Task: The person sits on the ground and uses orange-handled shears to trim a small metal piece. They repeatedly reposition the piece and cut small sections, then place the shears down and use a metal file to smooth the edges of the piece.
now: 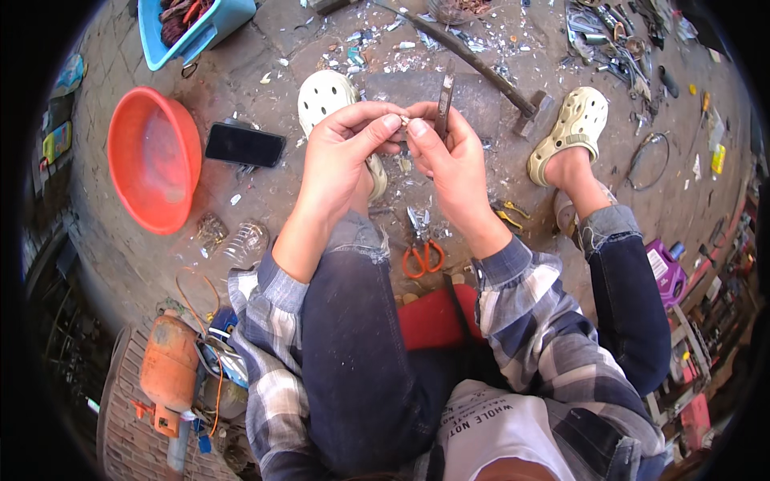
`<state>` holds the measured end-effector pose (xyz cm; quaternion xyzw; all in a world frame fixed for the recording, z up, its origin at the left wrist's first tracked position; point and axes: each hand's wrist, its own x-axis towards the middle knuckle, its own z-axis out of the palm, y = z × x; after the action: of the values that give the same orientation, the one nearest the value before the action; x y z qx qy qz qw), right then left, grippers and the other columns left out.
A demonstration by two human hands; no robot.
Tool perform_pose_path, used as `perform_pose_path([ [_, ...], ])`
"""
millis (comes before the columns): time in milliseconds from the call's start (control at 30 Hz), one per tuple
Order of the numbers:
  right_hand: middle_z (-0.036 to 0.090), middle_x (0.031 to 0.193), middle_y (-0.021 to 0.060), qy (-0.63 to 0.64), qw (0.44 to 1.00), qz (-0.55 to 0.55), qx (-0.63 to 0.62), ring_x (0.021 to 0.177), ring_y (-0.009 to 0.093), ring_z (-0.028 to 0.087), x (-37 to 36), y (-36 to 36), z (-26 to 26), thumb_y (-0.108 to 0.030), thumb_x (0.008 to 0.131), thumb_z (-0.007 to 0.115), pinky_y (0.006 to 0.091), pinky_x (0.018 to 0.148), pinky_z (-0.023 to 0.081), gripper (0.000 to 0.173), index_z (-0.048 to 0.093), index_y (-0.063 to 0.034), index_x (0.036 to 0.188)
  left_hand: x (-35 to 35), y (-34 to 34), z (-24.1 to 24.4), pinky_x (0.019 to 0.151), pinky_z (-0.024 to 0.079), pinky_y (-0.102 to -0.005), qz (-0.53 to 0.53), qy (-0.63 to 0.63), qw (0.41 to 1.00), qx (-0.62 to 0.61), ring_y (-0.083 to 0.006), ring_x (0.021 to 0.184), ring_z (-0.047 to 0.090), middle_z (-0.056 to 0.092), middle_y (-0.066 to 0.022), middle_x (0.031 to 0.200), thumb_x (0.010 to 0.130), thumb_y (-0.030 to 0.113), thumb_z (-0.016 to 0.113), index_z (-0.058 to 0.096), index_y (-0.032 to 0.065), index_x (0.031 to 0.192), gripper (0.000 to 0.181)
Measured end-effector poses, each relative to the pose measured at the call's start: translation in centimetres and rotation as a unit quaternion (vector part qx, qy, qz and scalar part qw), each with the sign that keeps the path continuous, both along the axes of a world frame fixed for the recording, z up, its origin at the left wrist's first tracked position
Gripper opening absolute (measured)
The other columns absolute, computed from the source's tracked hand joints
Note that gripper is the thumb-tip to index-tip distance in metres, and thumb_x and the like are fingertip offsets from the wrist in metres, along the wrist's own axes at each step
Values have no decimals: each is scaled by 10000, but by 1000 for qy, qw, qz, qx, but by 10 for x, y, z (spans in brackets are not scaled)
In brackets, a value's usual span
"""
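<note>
Between the thumbs and fingertips of both hands is a small light-coloured piece [405,120], too small to identify. My left hand [346,141] pinches it from one side. My right hand [448,147] meets it from the other side and also holds a flat, worn metal bar, perhaps a chisel [444,102], upright between its fingers. Beneath the hands a flat metal plate [475,96] lies on the littered ground. A hammer [526,111] with a long handle rests across the plate's far right corner. Scissors with orange handles [424,258] lie nearer to me.
A red plastic basin [153,159] and a black smartphone [245,144] are at the left. A blue tub [207,30] stands farther off. Metal scraps [619,36] lie at the far right, above a cable loop [649,159]. An orange gas cylinder [170,361] is at the lower left.
</note>
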<state>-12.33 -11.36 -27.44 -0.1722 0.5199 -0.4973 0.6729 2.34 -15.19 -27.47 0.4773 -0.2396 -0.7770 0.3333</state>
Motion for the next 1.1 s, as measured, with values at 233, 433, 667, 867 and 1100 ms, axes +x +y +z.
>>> perform_pose_path([
  [233,648,899,63,-15,1000,-2,-27,856,106,624,-1,-1,15,-56,914,578,257,793,499,187,524,24,1075,-6,-2,12,731,508,-237,42,51,997,45,-122,772,609,662,-67,908,891,93,625,650,-14,1021,170],
  [433,631,898,68,-2,999,-4,-33,854,118,628,2,1,14,-16,897,587,257,782,503,159,512,23,1032,-3,-2,8,744,500,-242,42,63,995,70,-113,795,596,662,-65,924,884,114,629,652,-10,1013,181],
  [667,619,916,76,-6,998,-28,-52,846,127,638,7,3,11,10,889,589,252,760,518,162,506,30,1026,-4,-1,6,748,497,-241,30,56,995,83,-105,788,599,662,-54,906,888,137,620,659,7,962,155],
  [867,628,894,74,29,998,-45,-32,811,115,637,11,4,13,28,877,587,248,750,531,146,525,31,1010,-8,-1,6,725,495,-234,18,43,996,74,-86,757,594,655,-32,846,899,151,612,668,14,945,155],
  [1100,633,858,48,89,991,-92,-38,785,72,606,14,1,19,45,845,610,205,679,505,114,555,27,943,-13,3,9,697,501,-243,-12,-53,997,-63,-109,791,599,638,-53,917,906,126,607,687,-12,981,177],
])
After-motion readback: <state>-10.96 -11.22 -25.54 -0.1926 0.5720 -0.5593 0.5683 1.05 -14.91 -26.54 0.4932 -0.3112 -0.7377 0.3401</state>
